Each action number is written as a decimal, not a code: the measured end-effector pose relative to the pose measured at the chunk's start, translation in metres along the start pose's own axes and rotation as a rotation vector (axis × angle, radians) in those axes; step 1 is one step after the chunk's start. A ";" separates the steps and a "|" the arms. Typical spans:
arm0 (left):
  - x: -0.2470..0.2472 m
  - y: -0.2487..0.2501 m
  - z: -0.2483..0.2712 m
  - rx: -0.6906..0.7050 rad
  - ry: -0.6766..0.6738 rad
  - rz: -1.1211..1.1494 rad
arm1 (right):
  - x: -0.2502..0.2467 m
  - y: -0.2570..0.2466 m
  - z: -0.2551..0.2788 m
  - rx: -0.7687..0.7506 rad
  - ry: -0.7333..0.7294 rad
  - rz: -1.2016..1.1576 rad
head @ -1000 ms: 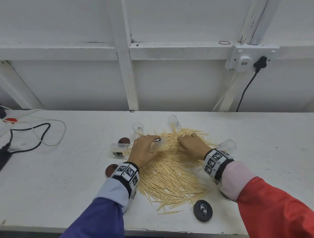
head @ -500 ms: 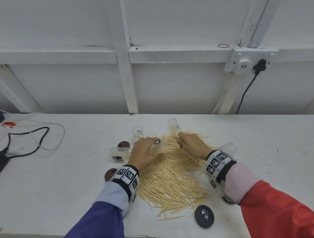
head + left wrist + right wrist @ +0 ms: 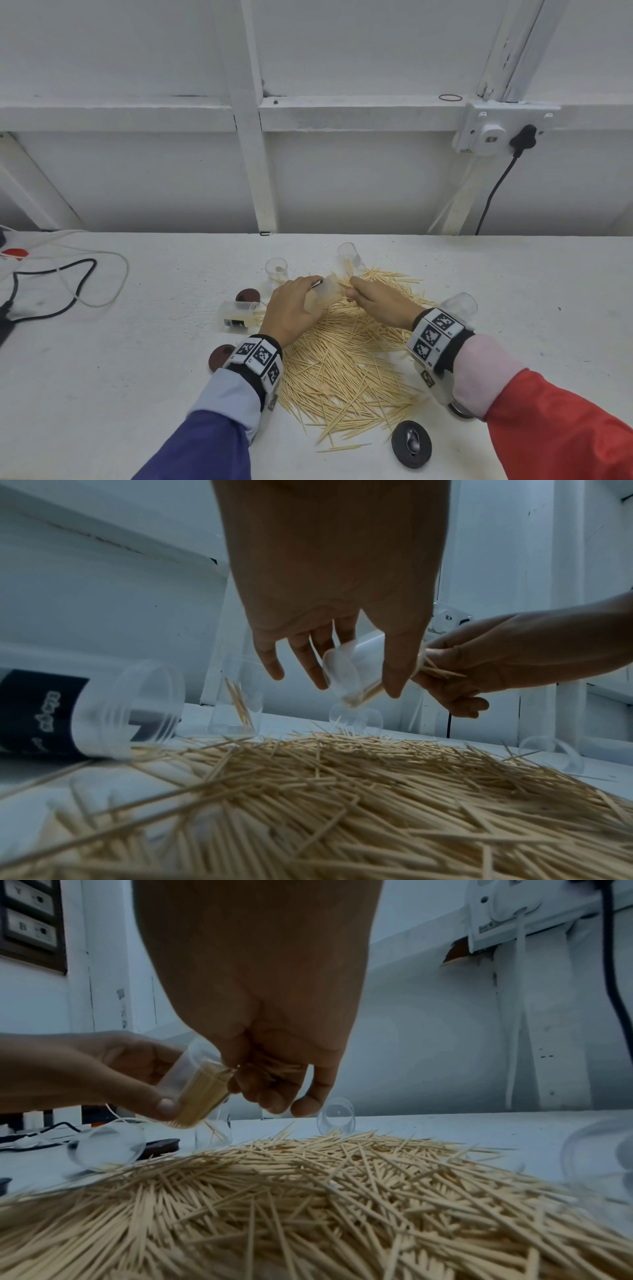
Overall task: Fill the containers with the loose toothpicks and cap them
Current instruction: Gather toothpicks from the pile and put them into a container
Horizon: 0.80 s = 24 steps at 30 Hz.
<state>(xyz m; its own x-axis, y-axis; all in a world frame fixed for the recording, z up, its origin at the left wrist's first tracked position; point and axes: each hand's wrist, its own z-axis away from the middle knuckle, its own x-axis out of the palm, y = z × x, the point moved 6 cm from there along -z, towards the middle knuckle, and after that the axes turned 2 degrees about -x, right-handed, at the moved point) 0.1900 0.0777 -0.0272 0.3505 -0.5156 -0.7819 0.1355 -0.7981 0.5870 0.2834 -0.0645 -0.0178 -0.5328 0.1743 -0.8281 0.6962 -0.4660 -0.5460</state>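
Note:
A wide heap of loose toothpicks (image 3: pixel 346 359) (image 3: pixel 342 791) (image 3: pixel 308 1191) covers the white bench. Above its far edge my left hand (image 3: pixel 294 311) (image 3: pixel 342 669) grips a clear container (image 3: pixel 323 293) (image 3: pixel 356 674) (image 3: pixel 202 1093), tilted with its mouth to the right and partly packed with toothpicks. My right hand (image 3: pixel 373 301) (image 3: pixel 274 1083) pinches a small bunch of toothpicks (image 3: pixel 435 668) (image 3: pixel 270 1066) at that mouth. Other clear containers: one upright (image 3: pixel 276 270), one tipped over behind the hands (image 3: pixel 349 255), one on its side at right (image 3: pixel 459 305), one labelled and lying at left (image 3: pixel 238 313) (image 3: pixel 85 712).
Two brown caps (image 3: pixel 247 295) (image 3: pixel 221 356) lie left of the heap, a black cap (image 3: pixel 411 443) near the front edge. Cables (image 3: pixel 68 294) trail at the far left. A wall socket with a black plug (image 3: pixel 520 137) hangs on the white wall behind.
The right hand has lifted off the heap with a bunch of toothpicks and come to the mouth of the container. The left hand has raised and tilted the container slightly.

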 end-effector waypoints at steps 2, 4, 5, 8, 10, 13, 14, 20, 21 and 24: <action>0.000 0.000 0.000 0.002 -0.003 -0.003 | 0.002 -0.002 0.001 -0.009 -0.021 -0.026; 0.001 -0.001 0.001 -0.001 -0.002 -0.005 | 0.003 -0.004 0.002 -0.011 -0.023 -0.079; 0.001 -0.001 0.001 -0.003 -0.001 -0.009 | 0.004 -0.004 0.002 -0.009 -0.024 -0.112; 0.001 -0.001 0.002 -0.005 0.001 -0.024 | 0.006 -0.005 0.003 0.005 -0.044 -0.191; 0.002 -0.002 0.003 -0.011 -0.004 -0.028 | 0.007 -0.004 0.003 0.024 -0.056 -0.212; 0.003 -0.003 0.003 -0.019 -0.013 -0.028 | 0.008 -0.006 0.004 0.036 -0.072 -0.173; 0.003 -0.004 0.004 -0.016 -0.016 -0.033 | 0.009 -0.007 0.005 0.034 -0.079 -0.134; 0.004 -0.003 0.006 -0.011 -0.024 -0.036 | 0.010 -0.001 0.003 0.055 -0.089 -0.112; 0.003 -0.004 0.006 -0.011 -0.021 -0.041 | 0.009 0.000 0.003 0.052 -0.093 -0.103; 0.000 -0.005 0.008 -0.017 -0.018 -0.059 | 0.003 0.002 0.002 0.027 -0.085 -0.036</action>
<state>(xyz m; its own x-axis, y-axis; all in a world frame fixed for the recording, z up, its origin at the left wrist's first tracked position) 0.1822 0.0798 -0.0318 0.3252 -0.4733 -0.8187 0.1716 -0.8218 0.5433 0.2823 -0.0665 -0.0214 -0.5971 0.1175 -0.7935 0.6630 -0.4845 -0.5706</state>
